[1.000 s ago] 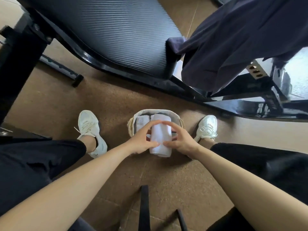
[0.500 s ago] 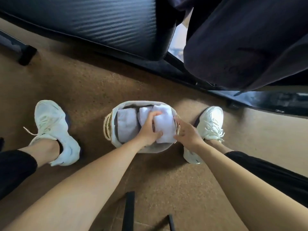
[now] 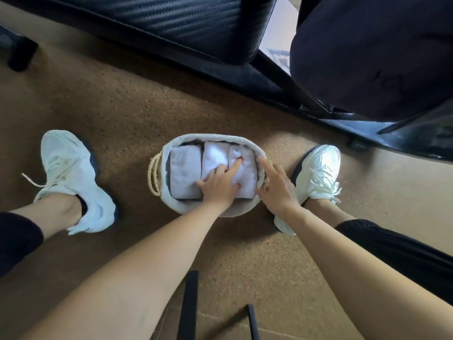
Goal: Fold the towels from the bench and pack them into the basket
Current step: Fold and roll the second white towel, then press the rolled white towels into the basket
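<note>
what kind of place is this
Probably a gym or home workout room: a black padded bench on a metal frame, speckled floor matting, and a basket of folded white towels.

The basket (image 3: 213,137) is off-white, its rope handle (image 3: 154,175) at 9 o'clock straw-yellow. The folded towels (image 3: 185,173) are white, the 9 o'clock one faintly lilac. The floor (image 3: 122,114) is brown with fine dark speckles. The shoes (image 3: 71,173) are white with navy trim. At 12 o'clock the worktop (image 3: 171,18) is black with fine woven ribbing, and at 1 o'clock the cloth (image 3: 367,57) is navy.
</note>
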{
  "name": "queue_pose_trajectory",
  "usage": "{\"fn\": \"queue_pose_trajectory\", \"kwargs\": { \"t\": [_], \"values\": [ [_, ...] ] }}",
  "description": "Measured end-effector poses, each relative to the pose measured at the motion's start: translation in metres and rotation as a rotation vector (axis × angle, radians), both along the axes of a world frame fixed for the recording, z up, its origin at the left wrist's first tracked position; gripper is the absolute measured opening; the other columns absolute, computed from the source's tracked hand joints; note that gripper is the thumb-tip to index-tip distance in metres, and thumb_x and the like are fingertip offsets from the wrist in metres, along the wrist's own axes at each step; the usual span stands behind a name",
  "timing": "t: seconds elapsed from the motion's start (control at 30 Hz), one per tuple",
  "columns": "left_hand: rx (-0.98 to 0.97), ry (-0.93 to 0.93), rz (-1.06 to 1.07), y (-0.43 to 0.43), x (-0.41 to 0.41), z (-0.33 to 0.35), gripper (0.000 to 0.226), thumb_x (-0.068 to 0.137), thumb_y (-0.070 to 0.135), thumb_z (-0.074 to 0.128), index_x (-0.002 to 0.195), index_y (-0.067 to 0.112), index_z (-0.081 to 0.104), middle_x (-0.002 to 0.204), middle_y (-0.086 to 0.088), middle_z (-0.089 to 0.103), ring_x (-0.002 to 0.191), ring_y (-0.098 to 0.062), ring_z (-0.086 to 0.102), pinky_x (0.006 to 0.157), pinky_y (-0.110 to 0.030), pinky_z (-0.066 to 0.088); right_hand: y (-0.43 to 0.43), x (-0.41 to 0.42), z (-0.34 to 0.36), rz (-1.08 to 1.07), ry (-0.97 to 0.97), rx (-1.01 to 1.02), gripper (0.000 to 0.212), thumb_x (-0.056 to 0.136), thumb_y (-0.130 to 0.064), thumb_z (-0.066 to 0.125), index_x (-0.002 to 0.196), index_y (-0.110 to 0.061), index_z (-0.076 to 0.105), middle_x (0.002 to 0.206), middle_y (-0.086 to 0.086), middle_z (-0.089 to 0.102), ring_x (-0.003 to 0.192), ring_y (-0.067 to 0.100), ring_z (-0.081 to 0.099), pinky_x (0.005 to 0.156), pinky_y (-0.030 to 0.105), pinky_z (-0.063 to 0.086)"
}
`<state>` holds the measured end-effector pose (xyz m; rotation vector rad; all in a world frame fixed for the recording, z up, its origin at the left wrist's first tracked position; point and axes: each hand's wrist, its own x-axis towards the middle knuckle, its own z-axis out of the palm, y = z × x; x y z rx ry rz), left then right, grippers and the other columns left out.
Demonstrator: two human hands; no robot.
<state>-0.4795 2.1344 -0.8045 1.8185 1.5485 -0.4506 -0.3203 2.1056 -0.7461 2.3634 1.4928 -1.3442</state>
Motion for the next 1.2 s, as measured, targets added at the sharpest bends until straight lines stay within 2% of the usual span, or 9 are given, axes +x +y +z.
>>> {"fn": "queue_pose_trajectory", "kwargs": {
  "t": [0.1, 0.27, 0.33, 0.4, 0.53, 0.7, 0.87, 1.07, 1.2],
  "values": [
    [0.116, 0.097, -0.065, 0.001, 0.005, -0.001, 0.068, 0.094, 0.053, 0.057, 0.151, 0.05, 0.019, 0.111, -0.004, 0.054, 0.097, -0.026, 0.056, 0.08, -0.052, 0.046, 0.003, 0.002, 0.004, 0.028, 0.0, -0.013, 0.08, 0.096, -0.019, 0.066, 0.16, -0.036, 0.021, 0.138, -0.001, 0.046, 0.12, 0.027, 0.054, 0.085, 0.029, 0.037],
    [0.317, 0.074, -0.108, -0.003, -0.004, 0.0, 0.061, 0.086, 0.054, 0.061, 0.143, 0.042, 0.041, 0.104, -0.004, 0.053, 0.089, -0.026, 0.054, 0.074, -0.044, 0.042, 0.005, 0.0, 0.005, 0.027, 0.009, -0.022, 0.081, 0.095, -0.017, 0.066, 0.16, -0.035, 0.021, 0.135, -0.001, 0.045, 0.12, 0.029, 0.054, 0.086, 0.029, 0.035],
    [0.412, 0.036, -0.135, -0.006, -0.009, 0.002, 0.057, 0.082, 0.055, 0.065, 0.133, 0.037, 0.051, 0.114, -0.006, 0.053, 0.098, -0.029, 0.053, 0.076, -0.044, 0.044, 0.005, -0.001, 0.004, 0.018, 0.011, -0.024, 0.08, 0.094, -0.015, 0.065, 0.159, -0.036, 0.022, 0.133, -0.002, 0.044, 0.117, 0.031, 0.055, 0.086, 0.03, 0.035],
    [0.456, -0.018, -0.187, -0.007, -0.013, 0.001, 0.063, 0.08, 0.063, 0.061, 0.137, 0.038, 0.049, 0.139, -0.005, 0.046, 0.118, -0.032, 0.048, 0.088, -0.049, 0.044, 0.005, -0.002, 0.003, 0.008, 0.006, -0.029, 0.08, 0.094, -0.015, 0.065, 0.158, -0.037, 0.023, 0.132, -0.003, 0.043, 0.116, 0.032, 0.055, 0.085, 0.031, 0.034],
    [0.422, -0.028, -0.216, -0.003, -0.008, 0.002, 0.078, 0.078, 0.074, 0.051, 0.148, 0.044, 0.036, 0.165, 0.002, 0.027, 0.147, -0.037, 0.029, 0.112, -0.063, 0.027, 0.004, -0.002, 0.001, 0.012, 0.005, -0.017, 0.076, 0.096, -0.016, 0.061, 0.157, -0.039, 0.022, 0.13, -0.004, 0.044, 0.113, 0.031, 0.056, 0.084, 0.032, 0.036],
    [0.359, 0.011, -0.276, 0.005, -0.01, -0.007, 0.09, 0.075, 0.082, 0.053, 0.153, 0.045, 0.025, 0.17, 0.0, 0.017, 0.149, -0.045, 0.022, 0.109, -0.067, 0.032, 0.004, -0.003, 0.001, 0.016, 0.0, 0.014, 0.073, 0.097, -0.014, 0.058, 0.157, -0.037, 0.023, 0.124, -0.003, 0.044, 0.104, 0.03, 0.057, 0.08, 0.034, 0.039],
    [0.313, 0.091, -0.315, 0.01, -0.005, -0.008, 0.091, 0.074, 0.081, 0.057, 0.152, 0.045, 0.027, 0.167, -0.003, 0.022, 0.144, -0.049, 0.022, 0.105, -0.07, 0.035, 0.004, -0.002, 0.002, 0.035, 0.014, 0.013, 0.075, 0.096, -0.012, 0.058, 0.157, -0.036, 0.021, 0.128, -0.003, 0.042, 0.106, 0.031, 0.059, 0.081, 0.034, 0.04],
    [0.033, 0.036, -0.319, 0.032, -0.006, 0.022, 0.101, 0.076, 0.072, 0.068, 0.159, 0.044, 0.019, 0.17, -0.004, 0.011, 0.154, -0.044, 0.008, 0.116, -0.076, 0.015, 0.019, 0.008, 0.03, 0.167, 0.045, -0.14, 0.093, 0.092, -0.02, 0.069, 0.162, -0.036, 0.01, 0.142, 0.002, 0.041, 0.124, 0.031, 0.052, 0.09, 0.034, 0.043],
    [-0.043, -0.008, -0.293, 0.048, -0.021, 0.062, 0.091, 0.083, 0.064, 0.068, 0.159, 0.042, 0.024, 0.169, -0.001, 0.012, 0.151, -0.041, 0.019, 0.115, -0.065, 0.03, 0.026, 0.008, 0.071, 0.171, 0.012, -0.14, 0.079, 0.09, -0.02, 0.069, 0.157, -0.037, 0.03, 0.146, 0.003, 0.046, 0.132, 0.029, 0.05, 0.1, 0.038, 0.047]
  ]
}}
